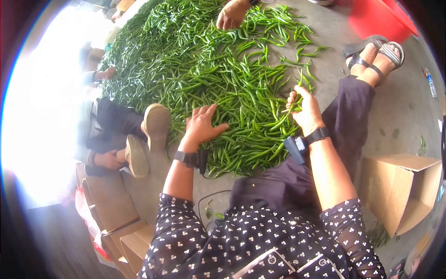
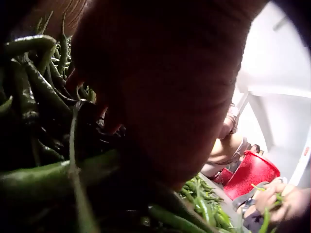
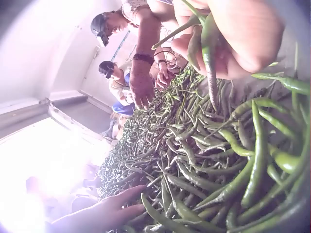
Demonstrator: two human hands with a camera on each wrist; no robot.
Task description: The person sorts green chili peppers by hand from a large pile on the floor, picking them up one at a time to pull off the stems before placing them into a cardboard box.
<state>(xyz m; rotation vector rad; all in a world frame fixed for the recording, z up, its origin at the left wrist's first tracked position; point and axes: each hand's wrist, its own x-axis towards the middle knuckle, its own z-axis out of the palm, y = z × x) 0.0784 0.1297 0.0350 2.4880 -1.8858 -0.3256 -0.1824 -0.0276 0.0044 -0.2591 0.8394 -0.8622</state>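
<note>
A wide heap of green chili peppers (image 1: 251, 93) covers the floor in front of me. My left hand (image 1: 202, 125) rests on its near edge, fingers spread and thumb out to the side. In the left wrist view that hand (image 2: 170, 92) is a dark shape low over the peppers, its fingertips mostly in shadow. My right hand (image 1: 307, 111) is raised at the heap's right side and grips a few chili peppers. The right wrist view shows these held peppers (image 3: 209, 46) poking out between curled fingers, stems and tips pointing different ways.
Another person's hand (image 1: 232, 15) reaches over the far side of the heap. A seated person's shoes (image 1: 156, 125) lie along the left edge. A red tub (image 1: 381, 21) stands far right, beyond my sandals (image 1: 391, 53). Cardboard boxes flank me, one open box (image 1: 388, 186) at right.
</note>
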